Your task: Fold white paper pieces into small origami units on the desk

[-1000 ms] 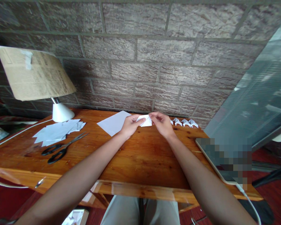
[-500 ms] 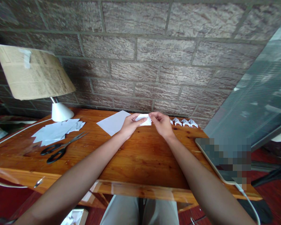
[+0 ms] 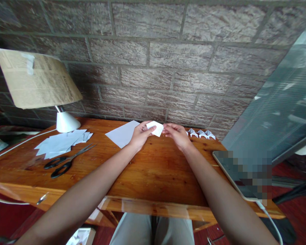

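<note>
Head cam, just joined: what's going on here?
A person at a wooden table is handling a small folded white paper. The left hand holds it with the thumb on top; the right hand has its fingertips at the paper's right edge. Several folded paper pieces stand in a row beyond the right hand. A larger flat sheet lies beside the left hand, with scissors and a loose paper pile farther left.

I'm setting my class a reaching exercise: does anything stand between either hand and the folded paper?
Nothing visible does: the left hand holds the folded paper, and the right hand is at its right corner.
</note>
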A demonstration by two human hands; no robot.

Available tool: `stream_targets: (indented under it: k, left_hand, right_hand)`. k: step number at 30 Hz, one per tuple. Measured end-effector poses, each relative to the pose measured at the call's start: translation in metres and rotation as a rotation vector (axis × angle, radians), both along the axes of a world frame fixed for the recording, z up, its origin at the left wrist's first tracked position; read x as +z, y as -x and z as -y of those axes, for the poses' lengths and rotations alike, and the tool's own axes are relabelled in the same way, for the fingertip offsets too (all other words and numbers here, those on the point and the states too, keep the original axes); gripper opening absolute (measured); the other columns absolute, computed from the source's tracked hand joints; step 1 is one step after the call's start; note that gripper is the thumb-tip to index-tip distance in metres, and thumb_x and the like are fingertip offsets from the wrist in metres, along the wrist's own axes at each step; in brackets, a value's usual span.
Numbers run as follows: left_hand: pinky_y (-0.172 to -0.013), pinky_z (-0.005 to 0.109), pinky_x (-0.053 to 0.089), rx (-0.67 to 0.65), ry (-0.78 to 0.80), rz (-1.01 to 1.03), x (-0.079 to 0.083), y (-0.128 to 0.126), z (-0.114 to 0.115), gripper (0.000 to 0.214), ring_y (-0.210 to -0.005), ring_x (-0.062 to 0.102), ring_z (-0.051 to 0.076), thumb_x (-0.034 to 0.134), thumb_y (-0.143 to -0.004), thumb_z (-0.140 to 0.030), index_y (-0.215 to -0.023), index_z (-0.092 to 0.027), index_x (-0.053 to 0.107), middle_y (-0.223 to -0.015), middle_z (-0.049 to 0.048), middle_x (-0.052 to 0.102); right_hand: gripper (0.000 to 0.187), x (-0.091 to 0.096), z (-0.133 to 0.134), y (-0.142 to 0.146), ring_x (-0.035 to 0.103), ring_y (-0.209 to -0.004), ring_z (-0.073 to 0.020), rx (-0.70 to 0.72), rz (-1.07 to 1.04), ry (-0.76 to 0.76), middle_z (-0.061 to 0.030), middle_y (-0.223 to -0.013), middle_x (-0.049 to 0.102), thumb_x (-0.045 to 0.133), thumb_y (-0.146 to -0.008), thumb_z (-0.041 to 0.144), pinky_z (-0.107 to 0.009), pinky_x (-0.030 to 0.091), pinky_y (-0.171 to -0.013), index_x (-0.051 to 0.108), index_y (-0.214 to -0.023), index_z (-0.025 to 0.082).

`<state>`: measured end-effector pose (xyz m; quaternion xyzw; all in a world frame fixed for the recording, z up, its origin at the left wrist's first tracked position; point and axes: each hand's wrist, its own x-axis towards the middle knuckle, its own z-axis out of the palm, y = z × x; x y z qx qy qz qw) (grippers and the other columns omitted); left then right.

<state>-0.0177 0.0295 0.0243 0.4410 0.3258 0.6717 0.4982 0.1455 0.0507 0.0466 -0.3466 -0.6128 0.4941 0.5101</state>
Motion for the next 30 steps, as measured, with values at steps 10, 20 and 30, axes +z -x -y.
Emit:
stream_targets:
  k: [10, 20, 30]
  left_hand:
    - [-0.077, 0.03, 0.049, 0.049, -0.046, -0.101, 0.0, 0.004, 0.0, 0.053, -0.078, 0.064, 0.016, 0.085, -0.055, -0.03, -0.103, -0.017, 0.066, -0.087, 0.0032, 0.071]
    - [-0.07, 0.029, 0.044, 0.038, 0.008, -0.136, -0.004, 0.011, -0.005, 0.035, -0.07, 0.061, 0.016, 0.084, -0.058, -0.038, -0.082, -0.014, 0.076, -0.078, 0.0054, 0.072]
    - [-0.07, 0.029, 0.047, -0.029, 0.001, -0.059, -0.002, 0.012, -0.008, 0.054, -0.074, 0.064, 0.016, 0.077, -0.067, -0.047, -0.11, -0.016, 0.069, -0.087, 0.0068, 0.074]
  right_hand:
    - [0.031, -0.006, -0.003, -0.004, 0.062, -0.065, -0.0156, -0.055, 0.281, -0.309, -0.0034, -0.07, 0.07, 0.063, -0.079, 0.047, -0.029, 0.048, -0.066, 0.072, -0.084, 0.018]
    - [0.024, -0.007, 0.005, -0.001, 0.066, -0.075, -0.0187, -0.104, 0.514, -0.55, -0.0047, -0.083, 0.073, 0.055, -0.087, 0.038, -0.03, 0.049, -0.071, 0.071, -0.089, 0.021]
    - [0.027, -0.013, -0.005, -0.001, 0.061, -0.067, -0.0158, -0.074, 0.372, -0.412, -0.0033, -0.072, 0.069, 0.056, -0.085, 0.042, -0.028, 0.048, -0.069, 0.069, -0.081, 0.018]
